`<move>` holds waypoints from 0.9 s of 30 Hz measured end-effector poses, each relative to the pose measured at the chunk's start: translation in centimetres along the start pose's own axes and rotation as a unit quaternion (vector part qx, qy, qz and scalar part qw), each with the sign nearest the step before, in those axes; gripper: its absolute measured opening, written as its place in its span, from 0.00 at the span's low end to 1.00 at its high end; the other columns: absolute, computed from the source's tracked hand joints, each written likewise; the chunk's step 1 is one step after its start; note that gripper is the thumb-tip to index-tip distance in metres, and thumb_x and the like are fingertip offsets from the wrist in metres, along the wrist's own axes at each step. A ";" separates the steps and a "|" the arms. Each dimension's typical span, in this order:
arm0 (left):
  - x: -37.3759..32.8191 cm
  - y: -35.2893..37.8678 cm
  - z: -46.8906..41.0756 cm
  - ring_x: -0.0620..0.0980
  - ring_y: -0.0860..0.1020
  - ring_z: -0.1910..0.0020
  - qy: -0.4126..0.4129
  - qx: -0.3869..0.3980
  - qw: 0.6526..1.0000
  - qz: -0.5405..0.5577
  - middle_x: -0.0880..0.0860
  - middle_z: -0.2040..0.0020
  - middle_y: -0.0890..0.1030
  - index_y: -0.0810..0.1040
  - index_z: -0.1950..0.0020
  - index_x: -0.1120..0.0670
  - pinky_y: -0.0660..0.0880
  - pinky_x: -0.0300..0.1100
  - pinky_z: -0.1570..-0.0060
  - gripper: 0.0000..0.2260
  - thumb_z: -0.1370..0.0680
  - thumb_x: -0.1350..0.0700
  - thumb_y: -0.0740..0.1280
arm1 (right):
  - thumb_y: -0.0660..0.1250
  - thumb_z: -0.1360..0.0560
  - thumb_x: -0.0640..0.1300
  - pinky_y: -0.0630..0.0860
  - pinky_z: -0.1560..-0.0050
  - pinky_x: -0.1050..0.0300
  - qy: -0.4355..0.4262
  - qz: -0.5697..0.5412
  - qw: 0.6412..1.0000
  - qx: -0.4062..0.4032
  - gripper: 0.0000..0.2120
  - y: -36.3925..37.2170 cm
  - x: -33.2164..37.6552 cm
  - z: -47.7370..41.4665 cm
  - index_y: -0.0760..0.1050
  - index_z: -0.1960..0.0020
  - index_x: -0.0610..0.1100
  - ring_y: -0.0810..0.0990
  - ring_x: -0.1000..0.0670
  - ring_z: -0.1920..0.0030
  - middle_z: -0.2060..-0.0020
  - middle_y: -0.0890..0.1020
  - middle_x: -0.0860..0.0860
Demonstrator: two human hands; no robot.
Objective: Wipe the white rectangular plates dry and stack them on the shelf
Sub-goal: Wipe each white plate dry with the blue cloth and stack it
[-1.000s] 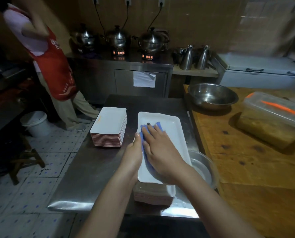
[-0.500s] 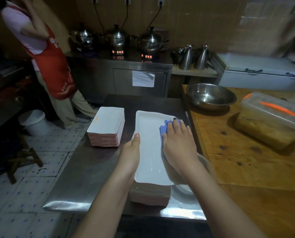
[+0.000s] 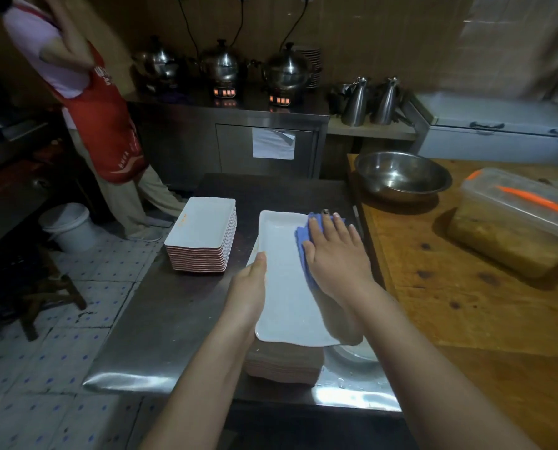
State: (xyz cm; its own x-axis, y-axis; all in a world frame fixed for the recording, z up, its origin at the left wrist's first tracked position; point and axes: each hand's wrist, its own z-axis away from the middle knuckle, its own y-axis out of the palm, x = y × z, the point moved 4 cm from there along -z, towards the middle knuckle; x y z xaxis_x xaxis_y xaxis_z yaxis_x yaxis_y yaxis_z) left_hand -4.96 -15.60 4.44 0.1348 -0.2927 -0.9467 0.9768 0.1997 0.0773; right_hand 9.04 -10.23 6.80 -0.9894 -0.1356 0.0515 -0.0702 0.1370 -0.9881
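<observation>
A white rectangular plate (image 3: pixel 284 287), glossy and shallow with rounded corners and a raised rim, is held at the centre of the frame, its long side running away from the viewer. Its left rim is gripped by the left hand (image 3: pixel 248 287), the thumb laid along the top edge and the fingers hidden underneath. A soft blue cloth (image 3: pixel 301 237), bunched and creased, is pressed onto the upper right part of the plate by the right hand (image 3: pixel 336 258), which lies flat with its fingers straight and slightly spread, so that nothing is clasped. A lower stack (image 3: pixel 284 365) of like plates, pinkish and ribbed along its edges, is seen beneath the plate's near end; whether the two touch cannot be told. To the left, apart from it, a neat stack of plates (image 3: pixel 203 232) is set on the brushed-steel worktop (image 3: pixel 160 319), white on top and striped pink down its sides. The rim of a shallow steel dish (image 3: pixel 352 355) is seen at the plate's lower right, partly covered. On the right of the frame a rough wooden worktop (image 3: pixel 466 303) with dark knots bears a round steel bowl (image 3: pixel 401 177) and a translucent plastic box (image 3: pixel 511 228) with an orange mark on its lid. At the upper left a person in a red apron (image 3: pixel 105 131) is seen beside a white bucket (image 3: pixel 68 227).
</observation>
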 end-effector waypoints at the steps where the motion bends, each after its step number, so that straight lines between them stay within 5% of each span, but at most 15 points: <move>1: 0.1 0.1 -0.1 0.44 0.83 0.67 0.002 0.004 1.000 0.002 0.46 0.65 0.84 0.80 0.57 0.51 0.75 0.35 0.72 0.16 0.19 0.45 0.56 | 0.40 0.18 0.54 0.37 0.29 0.53 0.016 -0.006 1.000 -0.003 0.26 0.0 -0.2 0.3 0.44 0.22 0.48 0.44 0.47 0.23 0.23 0.48 0.48; 6: 0.8 0.4 -0.4 0.43 0.83 0.65 0.010 0.008 1.000 0.010 0.45 0.63 0.85 0.80 0.57 0.48 0.75 0.34 0.71 0.15 0.20 0.45 0.56 | 0.41 0.18 0.50 0.39 0.25 0.51 0.044 -0.076 0.996 0.006 0.26 0.1 1.2 1.5 0.43 0.22 0.44 0.41 0.46 0.23 0.23 0.45 0.45; 10: 0.6 0.6 -0.6 0.46 0.82 0.62 0.001 -0.033 0.998 0.048 0.48 0.64 0.84 0.80 0.56 0.51 0.76 0.40 0.60 0.16 0.20 0.45 0.57 | 0.46 0.18 0.45 0.40 0.26 0.51 -0.080 -0.166 0.983 0.018 0.26 -0.1 5.4 4.4 0.43 0.23 0.39 0.41 0.44 0.24 0.23 0.45 0.42; 14: -0.1 -0.2 -0.6 0.38 0.80 0.73 0.016 -0.041 0.996 0.073 0.43 0.72 0.82 0.79 0.60 0.51 0.73 0.30 0.76 0.18 0.19 0.46 0.55 | 0.46 0.18 0.46 0.37 0.28 0.57 -0.141 -0.206 0.968 0.036 0.27 0.5 7.1 6.5 0.41 0.23 0.43 0.40 0.49 0.24 0.23 0.44 0.46; 16: -0.3 -0.6 -0.5 0.38 0.80 0.73 0.024 -0.050 0.997 0.062 0.44 0.72 0.82 0.78 0.61 0.50 0.72 0.29 0.77 0.18 0.19 0.46 0.55 | 0.45 0.18 0.50 0.36 0.28 0.58 -0.151 -0.188 0.969 0.049 0.27 1.1 6.4 7.1 0.39 0.23 0.48 0.37 0.51 0.24 0.23 0.42 0.50; 21: -0.6 -0.8 0.0 0.52 0.81 0.53 0.018 -0.062 0.996 0.056 0.53 0.52 0.83 0.79 0.51 0.53 0.78 0.47 0.50 0.17 0.19 0.45 0.55 | 0.44 0.19 0.57 0.30 0.34 0.58 -0.110 -0.111 0.986 0.055 0.28 2.3 3.1 7.5 0.35 0.24 0.55 0.30 0.53 0.27 0.23 0.38 0.53; 27: -0.6 -0.9 0.1 0.50 0.83 0.59 0.015 -0.036 0.999 0.038 0.49 0.60 0.84 0.79 0.56 0.49 0.78 0.43 0.60 0.16 0.20 0.43 0.55 | 0.41 0.19 0.57 0.31 0.31 0.53 -0.002 -0.046 0.999 -0.008 0.27 1.3 0.2 5.2 0.39 0.23 0.51 0.36 0.49 0.24 0.23 0.42 0.50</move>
State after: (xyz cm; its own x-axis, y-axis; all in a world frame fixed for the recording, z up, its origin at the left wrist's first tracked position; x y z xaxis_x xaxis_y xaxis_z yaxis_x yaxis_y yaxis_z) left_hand -5.93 -15.68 4.97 0.2023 -0.2463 -0.9478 0.9493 0.2872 0.1280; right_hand 9.42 -15.16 4.75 -0.9780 -0.1526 0.1421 -0.1635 0.1385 -0.9768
